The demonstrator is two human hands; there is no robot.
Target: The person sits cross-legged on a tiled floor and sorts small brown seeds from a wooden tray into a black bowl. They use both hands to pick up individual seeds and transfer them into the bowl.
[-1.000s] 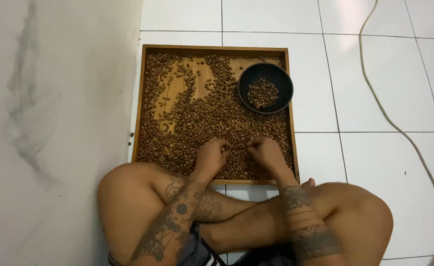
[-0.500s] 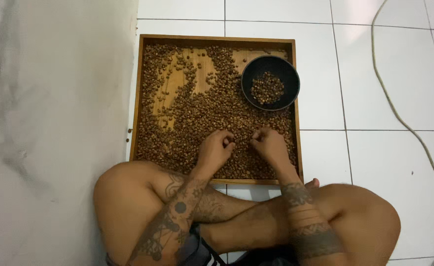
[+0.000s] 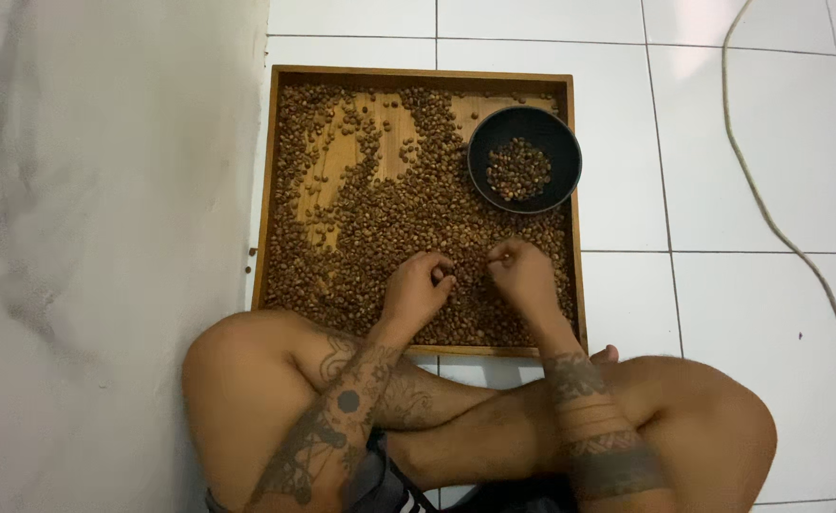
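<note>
A square wooden tray (image 3: 270,180) lies on the tiled floor, covered with brown beans (image 3: 380,228). A black bowl (image 3: 524,159) holding a few beans sits in its far right corner. My left hand (image 3: 420,285) rests on the beans near the tray's front edge, fingers curled over them. My right hand (image 3: 522,275) is just to its right, fingertips pinched on a bean. Both hands are close together, about a hand's width in front of the bowl.
A white wall (image 3: 104,237) runs along the tray's left side. A pale rope (image 3: 779,237) snakes over the white tiles at the right. My crossed legs (image 3: 494,437) sit against the tray's front edge. Two stray beans (image 3: 250,259) lie left of the tray.
The view has shifted slightly. Both hands stay at the front of the tray, with the fingers picking among the beans; the bowl has not moved.
</note>
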